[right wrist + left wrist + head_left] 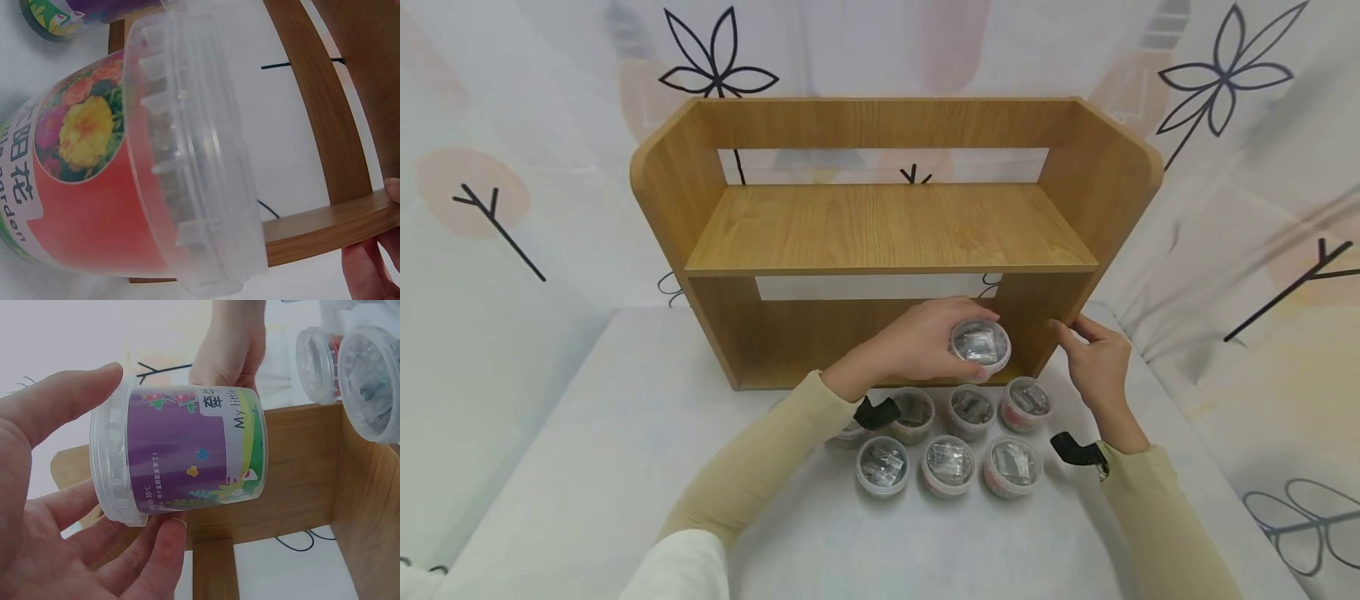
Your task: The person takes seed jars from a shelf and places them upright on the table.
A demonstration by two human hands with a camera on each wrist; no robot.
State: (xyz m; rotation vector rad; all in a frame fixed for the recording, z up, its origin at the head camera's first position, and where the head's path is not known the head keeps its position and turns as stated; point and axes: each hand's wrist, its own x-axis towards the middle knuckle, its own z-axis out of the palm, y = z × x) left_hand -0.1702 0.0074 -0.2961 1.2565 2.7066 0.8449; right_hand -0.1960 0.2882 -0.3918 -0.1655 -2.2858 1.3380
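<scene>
My left hand (917,342) holds a clear-lidded plastic cup (981,346) in front of the shelf's lower compartment. In the left wrist view this cup has a purple label (178,450), with thumb and fingers round its lid end. My right hand (1099,367) pinches the edge of the wooden shelf's (891,229) right side panel, thumb on one face and fingers on the other. Close to the right wrist camera stands a cup with a red flower label (81,181). The left forearm partly hides cups on the table.
Several similar lidded cups, among them a front-row cup (948,465) and a back-row cup (1027,403), stand in two rows on the white table (647,467) before the shelf. A patterned cloth (865,50) hangs behind and at the sides.
</scene>
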